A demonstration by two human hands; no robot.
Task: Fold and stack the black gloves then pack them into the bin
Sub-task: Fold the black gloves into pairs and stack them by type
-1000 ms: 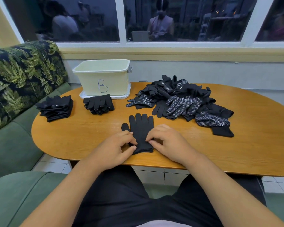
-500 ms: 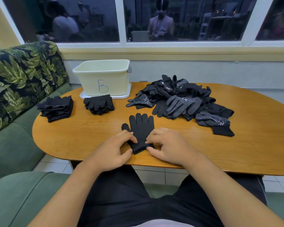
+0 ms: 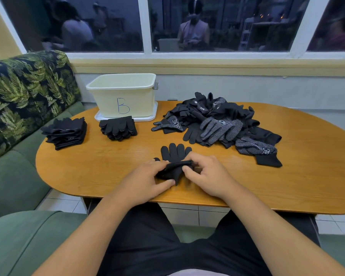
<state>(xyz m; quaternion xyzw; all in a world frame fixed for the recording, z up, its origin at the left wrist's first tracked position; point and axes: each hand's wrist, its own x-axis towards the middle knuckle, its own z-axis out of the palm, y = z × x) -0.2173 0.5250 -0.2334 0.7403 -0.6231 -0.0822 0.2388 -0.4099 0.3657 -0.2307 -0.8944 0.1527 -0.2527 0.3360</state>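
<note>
Head view: left hand and right hand pinch a black glove's cuff, lifted over its palm, on the table.

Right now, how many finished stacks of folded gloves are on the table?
2. One stack sits at the left end of the table by the sofa; the other stack lies just in front of the bin. The bin's floor is hidden, so more could be inside.

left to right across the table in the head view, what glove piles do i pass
folded stack at the left end → second stack in front of the bin → loose pile of gloves. The glove being folded overlaps the pile's left edge, so it is left out.
</note>
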